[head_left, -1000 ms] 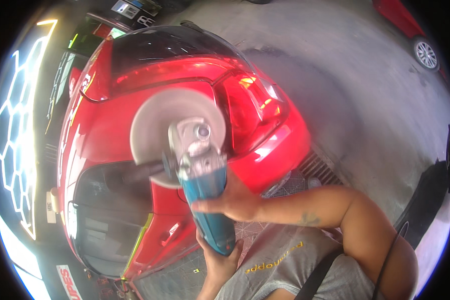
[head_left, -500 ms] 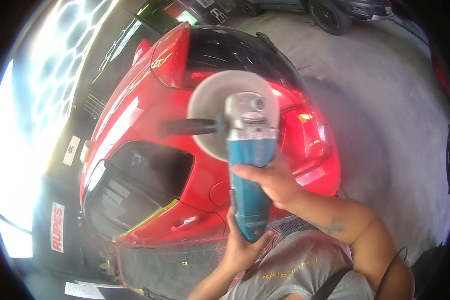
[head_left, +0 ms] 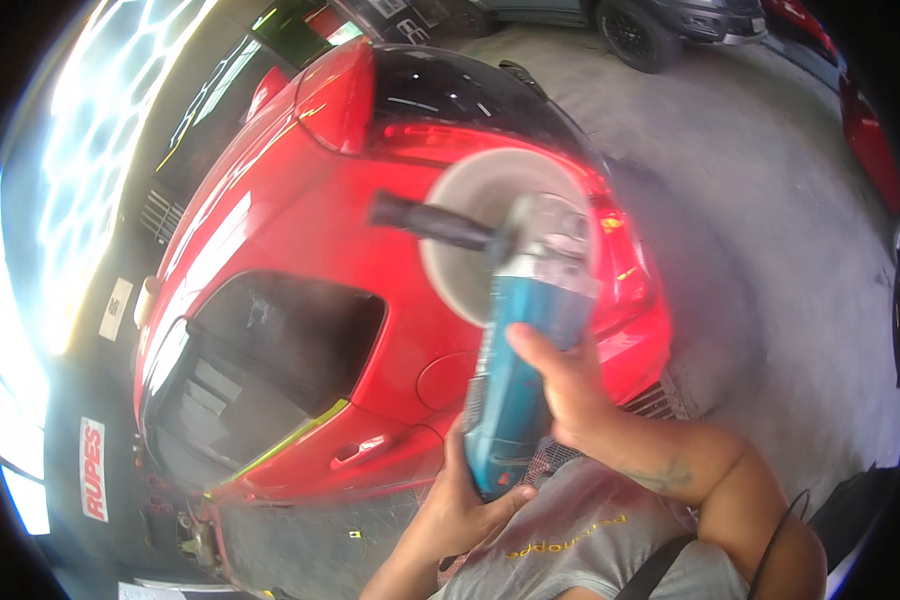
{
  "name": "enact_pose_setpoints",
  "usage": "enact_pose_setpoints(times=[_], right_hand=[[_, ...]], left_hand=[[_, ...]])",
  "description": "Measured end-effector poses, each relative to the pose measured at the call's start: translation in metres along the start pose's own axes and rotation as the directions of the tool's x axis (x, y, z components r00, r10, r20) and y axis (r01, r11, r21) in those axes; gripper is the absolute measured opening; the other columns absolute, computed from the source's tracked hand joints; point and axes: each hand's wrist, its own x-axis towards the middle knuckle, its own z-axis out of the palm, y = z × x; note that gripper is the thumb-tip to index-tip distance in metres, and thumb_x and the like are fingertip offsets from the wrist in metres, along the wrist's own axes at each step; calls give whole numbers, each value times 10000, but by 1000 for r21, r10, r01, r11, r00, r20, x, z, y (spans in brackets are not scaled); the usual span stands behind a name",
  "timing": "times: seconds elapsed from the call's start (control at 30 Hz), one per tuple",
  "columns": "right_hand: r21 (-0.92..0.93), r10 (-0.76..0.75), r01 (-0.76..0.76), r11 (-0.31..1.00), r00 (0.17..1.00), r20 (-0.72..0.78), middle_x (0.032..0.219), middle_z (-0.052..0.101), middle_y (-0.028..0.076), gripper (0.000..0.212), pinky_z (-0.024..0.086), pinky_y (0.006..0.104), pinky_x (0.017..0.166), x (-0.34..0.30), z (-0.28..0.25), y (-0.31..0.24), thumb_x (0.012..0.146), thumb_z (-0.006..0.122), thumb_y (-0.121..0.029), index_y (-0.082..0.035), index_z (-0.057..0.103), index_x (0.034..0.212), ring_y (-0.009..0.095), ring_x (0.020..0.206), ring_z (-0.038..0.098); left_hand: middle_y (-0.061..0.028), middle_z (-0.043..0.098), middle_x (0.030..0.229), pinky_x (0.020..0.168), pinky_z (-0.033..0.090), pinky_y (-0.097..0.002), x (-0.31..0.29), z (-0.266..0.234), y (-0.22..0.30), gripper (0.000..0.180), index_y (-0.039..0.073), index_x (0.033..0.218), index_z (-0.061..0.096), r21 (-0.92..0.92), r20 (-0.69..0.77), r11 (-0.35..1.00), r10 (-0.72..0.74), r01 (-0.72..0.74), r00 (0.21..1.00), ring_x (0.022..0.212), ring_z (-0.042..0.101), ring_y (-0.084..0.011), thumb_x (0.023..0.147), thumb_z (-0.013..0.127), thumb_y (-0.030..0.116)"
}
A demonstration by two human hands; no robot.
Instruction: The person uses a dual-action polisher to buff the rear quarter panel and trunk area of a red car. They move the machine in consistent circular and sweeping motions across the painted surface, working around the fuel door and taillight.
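Concrete floor (head_left: 770, 200) extends along the right side of the view. On it stands a red car (head_left: 400, 330), seen at its rear corner, with a dark side window (head_left: 280, 350). The power polisher (head_left: 535, 300), blue-bodied with a metal head, is held in front of the car's rear quarter; its round pale pad (head_left: 460, 190) faces the bodywork (contact between the two cannot be determined from this angle). The right hand (head_left: 565, 380) grasps the middle of the blue body, thumb laid across the top. The left hand (head_left: 470, 510) has its fingers closed around the rear end. A black side handle (head_left: 435, 222), blurred, projects leftward, ungripped. A narrow yellow-green strip (head_left: 292, 440) borders the window's lower edge.
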Motion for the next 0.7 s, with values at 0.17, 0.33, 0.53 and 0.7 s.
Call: enact_pose_setpoints(times=[0.17,0.33,0.53,0.7], right_hand=[[-36,-93,100,994,983,156,1164,699,86,537,641,382,821,3,21,28,969,828,-76,-59,507,1400,181,943,740],[-198,-53,148,969,907,418,1163,680,124,853,588,361,881,39,115,64,846,964,-300,49,438,1420,181,1029,693],[-121,-149,199,973,930,337,1221,654,123,817,594,381,920,27,103,94,900,912,-253,20,395,1470,202,1090,689],[13,-176,176,984,980,89,1221,648,105,679,629,364,854,-15,32,101,957,841,-119,-64,393,1464,169,1007,708]], left_hand=[[-190,564,1391,1095,491,-411,-16,-10,-20,1171,12,1675,83,-112,-117,994,-22,9,993,1307,566,-257,898,931,227],[-117,544,1215,820,565,-315,-37,-50,-22,972,48,1621,141,-435,-340,895,-264,98,902,1022,632,-168,950,841,111],[-122,606,1233,785,573,-317,-48,-66,-65,978,49,1637,214,-273,-335,962,-92,-3,938,954,654,-162,943,887,193],[-186,469,1537,1152,428,-423,-39,-55,-73,1189,-34,1701,122,-261,-41,965,14,-24,999,1364,504,-248,893,915,329]])
